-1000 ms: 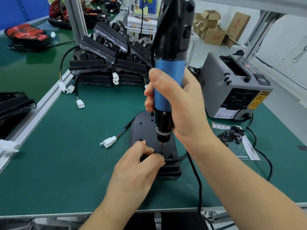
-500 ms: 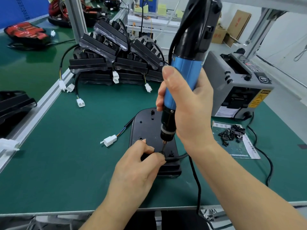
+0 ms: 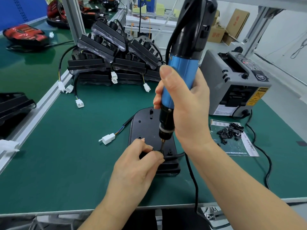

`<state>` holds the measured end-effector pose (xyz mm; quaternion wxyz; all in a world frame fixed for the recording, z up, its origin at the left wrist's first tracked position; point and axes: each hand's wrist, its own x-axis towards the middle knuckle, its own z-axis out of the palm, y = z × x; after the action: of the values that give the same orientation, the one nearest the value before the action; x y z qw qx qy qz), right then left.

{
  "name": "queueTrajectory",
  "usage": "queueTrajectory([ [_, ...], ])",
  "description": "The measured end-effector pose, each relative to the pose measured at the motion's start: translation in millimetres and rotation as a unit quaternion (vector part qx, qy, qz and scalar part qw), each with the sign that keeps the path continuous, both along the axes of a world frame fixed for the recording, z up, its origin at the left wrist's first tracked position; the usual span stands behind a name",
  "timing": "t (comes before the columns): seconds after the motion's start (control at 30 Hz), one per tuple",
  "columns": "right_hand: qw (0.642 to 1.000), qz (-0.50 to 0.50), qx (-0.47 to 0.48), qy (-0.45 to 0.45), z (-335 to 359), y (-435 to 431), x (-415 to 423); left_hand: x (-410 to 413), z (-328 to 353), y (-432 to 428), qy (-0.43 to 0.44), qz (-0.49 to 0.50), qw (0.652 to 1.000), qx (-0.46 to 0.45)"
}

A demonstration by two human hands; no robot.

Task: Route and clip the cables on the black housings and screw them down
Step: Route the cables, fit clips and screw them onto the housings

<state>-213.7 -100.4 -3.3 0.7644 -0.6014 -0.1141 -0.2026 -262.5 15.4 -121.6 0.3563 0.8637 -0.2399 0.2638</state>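
The right grip (image 3: pixel 187 103) is closing fully around the blue barrel of the electric screwdriver (image 3: pixel 184 63), holding it nearly upright. Directly below that grip, the bit (image 3: pixel 162 144) is pressing onto a screw point on the black housing (image 3: pixel 144 123), which is lying flat on the green desk (image 3: pixel 58 155). The left grip (image 3: pixel 137 165), just beside the bit and resting on the housing, is pinching something small at that point. It is probably the clip over the black cable (image 3: pixel 176 156), though the curled fingers are hiding it. The cable is running out from under the left grip toward the right forearm.

Judging by this, the housing's cable is already routed and the screwing step is under way. Its white connector (image 3: pixel 108 138) is lying beyond the left grip on its outer side.

Well beyond both grips, a stack of housings (image 3: pixel 108 63) is sitting with connectors dangling. Whether those are finished or waiting cannot be told.

No bin or tray is showing. The spare black clips (image 3: pixel 230 131) are lying loose on a printed sheet (image 3: pixel 245 146) on the outer side of the right grip, near a grey tape dispenser (image 3: pixel 235 83).
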Motion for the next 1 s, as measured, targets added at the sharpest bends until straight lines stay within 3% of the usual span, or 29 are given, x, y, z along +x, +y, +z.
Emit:
queueTrajectory([
  [0.73, 1.0, -0.012, -0.023, 0.0, 13, -17, -4, 2, -4, 1, 0.009, -0.022, 0.999, -0.025],
  [0.87, 0.998, -0.015, -0.023, 0.055, 33, -64, -7, 3, -2, 2, 0.013, -0.032, 0.999, -0.02],
  [1.0, 0.984, -0.052, -0.033, 0.169, 46, -132, -9, 3, 0, 2, 0.012, -0.024, 1.0, 0.001],
])
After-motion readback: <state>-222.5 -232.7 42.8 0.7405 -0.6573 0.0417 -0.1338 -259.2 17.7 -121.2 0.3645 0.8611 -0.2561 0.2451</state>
